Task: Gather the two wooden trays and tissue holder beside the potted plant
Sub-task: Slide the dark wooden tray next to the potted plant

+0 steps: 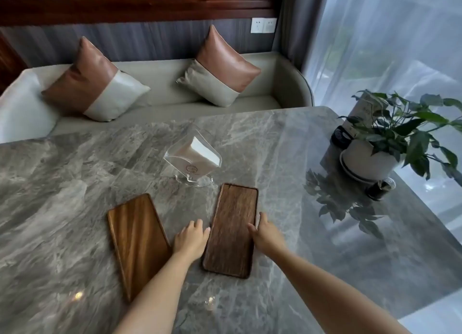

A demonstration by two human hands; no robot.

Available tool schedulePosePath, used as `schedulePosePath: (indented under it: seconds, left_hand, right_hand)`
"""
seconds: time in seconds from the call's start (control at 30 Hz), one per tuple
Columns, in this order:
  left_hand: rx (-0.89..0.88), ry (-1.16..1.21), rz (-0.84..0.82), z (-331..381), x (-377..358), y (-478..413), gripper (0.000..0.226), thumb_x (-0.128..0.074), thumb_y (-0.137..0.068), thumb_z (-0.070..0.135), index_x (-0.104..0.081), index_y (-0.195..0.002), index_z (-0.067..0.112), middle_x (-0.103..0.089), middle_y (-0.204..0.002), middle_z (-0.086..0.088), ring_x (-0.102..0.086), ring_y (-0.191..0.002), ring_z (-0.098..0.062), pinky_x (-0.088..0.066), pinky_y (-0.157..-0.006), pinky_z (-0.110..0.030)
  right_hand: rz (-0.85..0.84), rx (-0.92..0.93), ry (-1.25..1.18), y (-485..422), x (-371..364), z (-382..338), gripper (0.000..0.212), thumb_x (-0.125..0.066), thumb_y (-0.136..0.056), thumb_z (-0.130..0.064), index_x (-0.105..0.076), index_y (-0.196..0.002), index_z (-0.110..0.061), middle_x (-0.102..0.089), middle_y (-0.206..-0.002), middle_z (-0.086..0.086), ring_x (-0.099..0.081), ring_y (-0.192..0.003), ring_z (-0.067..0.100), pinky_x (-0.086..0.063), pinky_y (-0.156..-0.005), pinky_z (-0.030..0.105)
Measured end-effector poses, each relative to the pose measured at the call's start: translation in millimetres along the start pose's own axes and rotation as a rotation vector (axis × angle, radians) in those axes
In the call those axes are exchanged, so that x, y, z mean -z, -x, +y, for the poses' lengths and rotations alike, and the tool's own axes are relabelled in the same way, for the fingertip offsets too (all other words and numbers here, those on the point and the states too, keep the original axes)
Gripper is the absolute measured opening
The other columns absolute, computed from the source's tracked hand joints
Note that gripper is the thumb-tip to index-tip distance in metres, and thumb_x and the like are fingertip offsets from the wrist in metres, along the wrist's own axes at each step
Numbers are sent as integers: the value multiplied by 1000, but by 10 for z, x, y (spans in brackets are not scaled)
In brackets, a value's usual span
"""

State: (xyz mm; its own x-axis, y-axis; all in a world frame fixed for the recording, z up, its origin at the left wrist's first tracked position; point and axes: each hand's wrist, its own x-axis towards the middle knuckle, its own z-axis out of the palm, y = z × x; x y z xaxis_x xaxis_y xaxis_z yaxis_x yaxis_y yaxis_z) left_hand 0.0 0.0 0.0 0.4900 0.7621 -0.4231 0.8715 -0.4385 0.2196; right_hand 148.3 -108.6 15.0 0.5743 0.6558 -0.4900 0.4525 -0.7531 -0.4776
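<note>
Two wooden trays lie flat on the grey marble table [75, 183]. The darker tray [231, 230] sits in the middle; my right hand [266, 235] grips its right edge, thumb on the inside. My left hand [191, 238] rests against its left edge with fingers spread. The lighter, striped tray [136, 238] lies angled to the left, partly under my left forearm. A clear tissue holder [193, 158] with white napkins stands upright just beyond the trays. The potted plant [390, 138] in a white pot stands at the table's far right.
A small dark jar [380, 190] stands in front of the pot, and a dark container [341, 135] with a card sits behind it. A sofa with two cushions [97, 81] runs along the far table edge. A curtained window is at right.
</note>
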Motion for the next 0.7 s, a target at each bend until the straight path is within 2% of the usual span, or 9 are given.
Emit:
schedulePosePath:
  seconds: [0.07,0.2,0.3,0.4,0.47,0.57,0.63,0.7]
  left_hand:
    - [4,-22,-6,26,-36,-3,40,-29,-100,38,-48,-118,8,-56,-124,-13,-55,-115,-32,-45,-91,-39]
    - [-6,-38,-6,72,-129,-15,41,-29,-100,38,-53,-111,6,-63,-118,-12,-58,-110,-30,-47,-87,-38]
    - [6,-33,4,134,-160,-13,43,-28,-101,37,-56,-111,5,-64,-119,-15,-58,-112,-32,-47,-89,-38]
    - [43,-27,3,182,-170,-13,45,-28,-101,36,-56,-115,4,-63,-121,-17,-58,-114,-33,-46,-91,-39]
    - [80,-17,-7,202,-175,-19,46,-27,-101,36,-55,-117,3,-62,-123,-18,-57,-115,-34,-45,-93,-39]
    - [130,12,-18,240,-175,-22,47,-26,-101,36,-54,-119,3,-61,-124,-19,-56,-116,-34,-45,-94,-39]
    - [148,27,-28,267,-181,-21,48,-26,-101,35,-55,-120,2,-60,-125,-19,-56,-117,-34,-45,-95,-39]
    - [157,35,-42,301,-195,-18,48,-26,-101,35,-56,-120,2,-60,-126,-19,-56,-117,-35,-45,-96,-39]
  right_hand:
    - [13,-36,-61,9,-18,25,48,-35,-97,-36,-29,-135,-7,-59,-120,18,-59,-105,34,-47,-84,40]
    - [-3,-90,-50,34,-94,88,38,-36,-97,-35,-42,-120,-6,-60,-118,17,-58,-107,33,-47,-88,42]
    - [-14,-107,-62,23,-179,136,28,-36,-96,-34,-45,-102,-8,-61,-114,16,-57,-105,33,-46,-89,43]
    - [-43,-130,-76,9,-241,146,28,-35,-97,-32,-48,-98,-8,-56,-99,11,-57,-97,28,-46,-83,39]
    - [-60,-146,-115,-11,-281,160,26,-36,-97,-32,-45,-86,-10,-51,-93,8,-52,-85,23,-42,-74,34]
    - [-55,-180,-186,-48,-324,196,35,-37,-97,-28,-38,-64,-15,-51,-84,7,-49,-78,22,-39,-69,32]
    - [-52,-198,-203,-51,-332,226,38,-38,-96,-25,-34,-60,-16,-47,-72,3,-48,-71,22,-38,-67,31]
    - [-55,-212,-202,-44,-320,263,37,-38,-95,-24,-34,-60,-15,-48,-72,4,-48,-71,22,-37,-66,30]
